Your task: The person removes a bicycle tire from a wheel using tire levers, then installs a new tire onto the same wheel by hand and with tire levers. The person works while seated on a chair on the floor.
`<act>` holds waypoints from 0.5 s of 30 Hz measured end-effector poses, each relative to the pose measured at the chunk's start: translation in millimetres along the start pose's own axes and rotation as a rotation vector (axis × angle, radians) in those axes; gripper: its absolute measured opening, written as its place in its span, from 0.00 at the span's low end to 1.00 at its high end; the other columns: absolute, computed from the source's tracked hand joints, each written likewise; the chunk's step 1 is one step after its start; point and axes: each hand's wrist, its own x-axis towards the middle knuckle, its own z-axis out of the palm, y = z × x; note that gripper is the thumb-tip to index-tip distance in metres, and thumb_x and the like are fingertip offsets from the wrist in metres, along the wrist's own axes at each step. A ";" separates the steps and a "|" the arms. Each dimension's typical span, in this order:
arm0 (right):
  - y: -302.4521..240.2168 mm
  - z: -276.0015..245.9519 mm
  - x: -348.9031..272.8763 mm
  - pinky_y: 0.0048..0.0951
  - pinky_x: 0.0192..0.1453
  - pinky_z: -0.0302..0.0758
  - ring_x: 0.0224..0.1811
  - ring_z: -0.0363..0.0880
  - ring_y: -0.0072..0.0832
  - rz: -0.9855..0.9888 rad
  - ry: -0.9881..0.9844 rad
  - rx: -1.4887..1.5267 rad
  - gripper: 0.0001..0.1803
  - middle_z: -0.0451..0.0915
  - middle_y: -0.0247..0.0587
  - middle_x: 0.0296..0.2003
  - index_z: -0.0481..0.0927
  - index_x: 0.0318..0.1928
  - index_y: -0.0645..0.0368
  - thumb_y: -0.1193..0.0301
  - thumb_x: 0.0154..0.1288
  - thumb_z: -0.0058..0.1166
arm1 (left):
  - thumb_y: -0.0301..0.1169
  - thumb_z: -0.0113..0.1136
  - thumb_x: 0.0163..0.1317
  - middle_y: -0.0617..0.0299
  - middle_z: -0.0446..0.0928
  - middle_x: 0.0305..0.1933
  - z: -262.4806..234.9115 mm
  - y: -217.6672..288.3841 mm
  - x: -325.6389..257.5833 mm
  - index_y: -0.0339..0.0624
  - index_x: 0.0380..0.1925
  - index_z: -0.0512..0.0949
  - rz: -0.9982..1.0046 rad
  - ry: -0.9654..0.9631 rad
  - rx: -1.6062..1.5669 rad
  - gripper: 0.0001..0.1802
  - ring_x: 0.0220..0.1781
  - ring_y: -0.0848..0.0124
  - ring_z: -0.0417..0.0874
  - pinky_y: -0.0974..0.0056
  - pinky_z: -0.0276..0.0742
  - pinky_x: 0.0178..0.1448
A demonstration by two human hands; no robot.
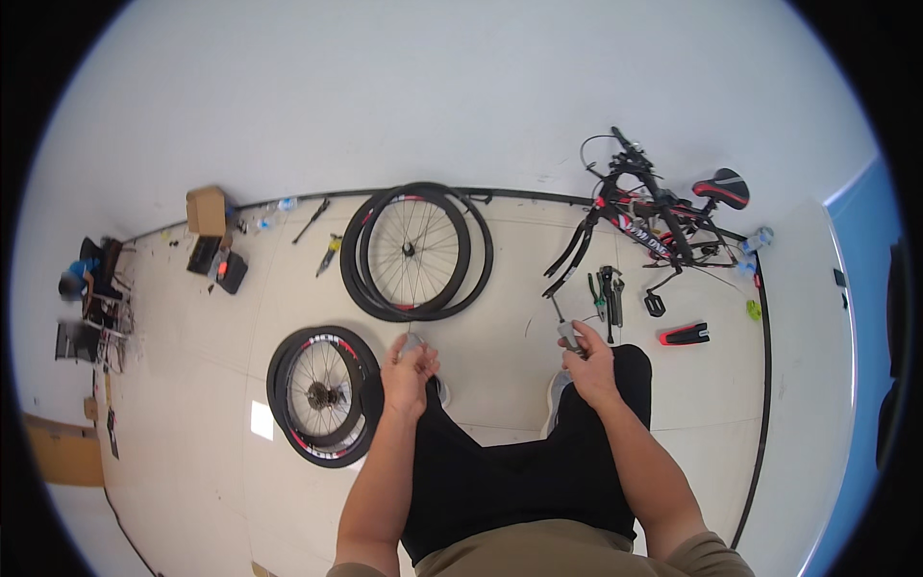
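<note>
Tool (565, 332) is gripped in the right hand (594, 365), the nearer to the bike fork (584, 236), shaft angled forward-left at the fork tips, contact unclear. Grey piece (411, 342) is held in the left hand (406, 373), well apart.

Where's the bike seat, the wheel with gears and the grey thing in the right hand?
Bike seat (722, 188): head view, on its top.
Wheel with gears (320, 395): head view, at its centre.
Grey thing (565, 330): head view, on its side.

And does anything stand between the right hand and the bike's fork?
Only the grey tool the right hand holds; its thin end points toward the fork. Nothing else visible stands between; whether they touch, I can't tell.
</note>
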 end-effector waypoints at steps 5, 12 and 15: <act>-16.8 12.7 -12.0 0.26 0.30 0.75 0.30 0.78 0.22 0.196 0.041 0.281 0.33 0.84 0.41 0.43 0.68 0.70 0.67 0.81 0.62 0.54 | 0.24 0.61 0.66 0.51 0.81 0.46 12.3 -32.9 -27.6 0.33 0.68 0.65 -0.118 -0.052 0.241 0.31 0.41 0.64 0.86 0.63 0.84 0.42; -14.5 16.9 -32.2 0.25 0.21 0.67 0.24 0.74 0.20 0.355 0.041 0.458 0.28 0.75 0.33 0.29 0.72 0.63 0.65 0.76 0.61 0.59 | 0.23 0.61 0.64 0.55 0.82 0.44 30.0 -81.3 -63.4 0.30 0.65 0.71 -0.079 -0.133 0.442 0.28 0.37 0.69 0.85 0.66 0.83 0.39; 0.6 21.3 -33.4 0.23 0.19 0.66 0.22 0.73 0.19 0.356 0.023 0.382 0.18 0.74 0.30 0.27 0.77 0.51 0.63 0.75 0.60 0.61 | 0.24 0.61 0.64 0.55 0.82 0.43 30.1 -85.4 -74.2 0.31 0.64 0.73 -0.090 -0.124 0.455 0.27 0.37 0.70 0.85 0.66 0.81 0.38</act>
